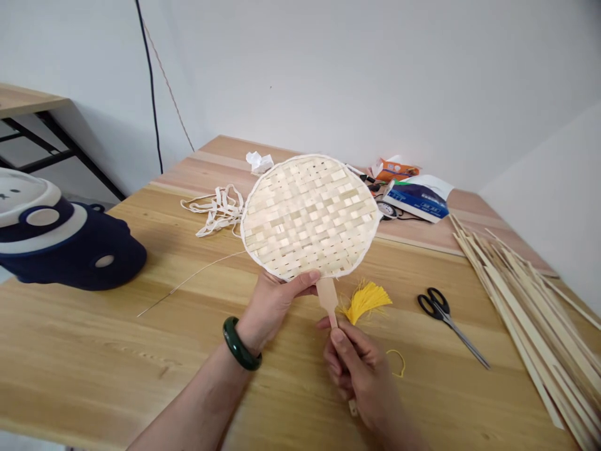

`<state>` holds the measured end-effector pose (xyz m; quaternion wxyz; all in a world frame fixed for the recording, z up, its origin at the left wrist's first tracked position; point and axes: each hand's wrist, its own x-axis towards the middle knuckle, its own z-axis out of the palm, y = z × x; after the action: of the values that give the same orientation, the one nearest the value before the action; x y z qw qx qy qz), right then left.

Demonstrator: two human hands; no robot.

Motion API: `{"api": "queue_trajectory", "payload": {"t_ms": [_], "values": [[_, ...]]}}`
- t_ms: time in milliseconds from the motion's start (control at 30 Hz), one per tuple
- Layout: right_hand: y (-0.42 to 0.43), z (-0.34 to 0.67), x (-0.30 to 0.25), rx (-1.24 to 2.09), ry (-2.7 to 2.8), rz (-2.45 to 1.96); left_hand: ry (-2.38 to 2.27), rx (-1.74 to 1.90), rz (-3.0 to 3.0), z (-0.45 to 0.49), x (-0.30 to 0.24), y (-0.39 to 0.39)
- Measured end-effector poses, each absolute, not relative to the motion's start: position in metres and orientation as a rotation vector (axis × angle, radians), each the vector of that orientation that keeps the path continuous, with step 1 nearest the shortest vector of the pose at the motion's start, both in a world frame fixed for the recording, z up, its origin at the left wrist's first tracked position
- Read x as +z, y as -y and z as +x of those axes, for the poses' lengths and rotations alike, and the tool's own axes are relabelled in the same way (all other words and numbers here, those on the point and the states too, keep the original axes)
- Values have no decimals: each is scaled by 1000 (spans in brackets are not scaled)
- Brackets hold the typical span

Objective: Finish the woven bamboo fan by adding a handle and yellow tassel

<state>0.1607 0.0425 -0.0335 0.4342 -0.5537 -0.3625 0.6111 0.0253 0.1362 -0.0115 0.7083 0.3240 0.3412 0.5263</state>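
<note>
A round woven hand fan (310, 216) with a white bound rim and a flat wooden handle is held up over the table. My left hand (277, 300) grips its lower edge, the thumb on the front near the handle and the other fingers behind, mostly hidden. Around the handle, my right hand (357, 369) is closed; the handle's end with a small hole shows below it. Just behind the right hand lies a yellow tassel (367, 302), its loop of cord (398, 363) showing beside the hand. A dark green bangle (240, 344) circles my left wrist.
Black-handled scissors (446, 319) and a bundle of bamboo strips (526, 300) lie to the right. White tape (218, 210) is heaped at left, near a thin strand (188, 282). A dark blue plush-like object (70, 238) stands at the left edge. Packets (417, 195) sit at the back.
</note>
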Motion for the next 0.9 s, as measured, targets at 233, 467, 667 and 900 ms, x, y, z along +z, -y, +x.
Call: {"api": "queue_trajectory", "payload": {"t_ms": [233,467,667,900], "values": [[-45,166,-42,1432,1034,-1407,-759,1166,750,27,-13,-135],[-50,171,-45,1452,1081,-1375,-742,1192,767,25,-10,-138],[-46,174,-40,1546,992,-1367,-805,1203,823,27,-9,-137],[-46,171,-38,1569,978,-1373,-831,1232,840,29,-10,-136]]}}
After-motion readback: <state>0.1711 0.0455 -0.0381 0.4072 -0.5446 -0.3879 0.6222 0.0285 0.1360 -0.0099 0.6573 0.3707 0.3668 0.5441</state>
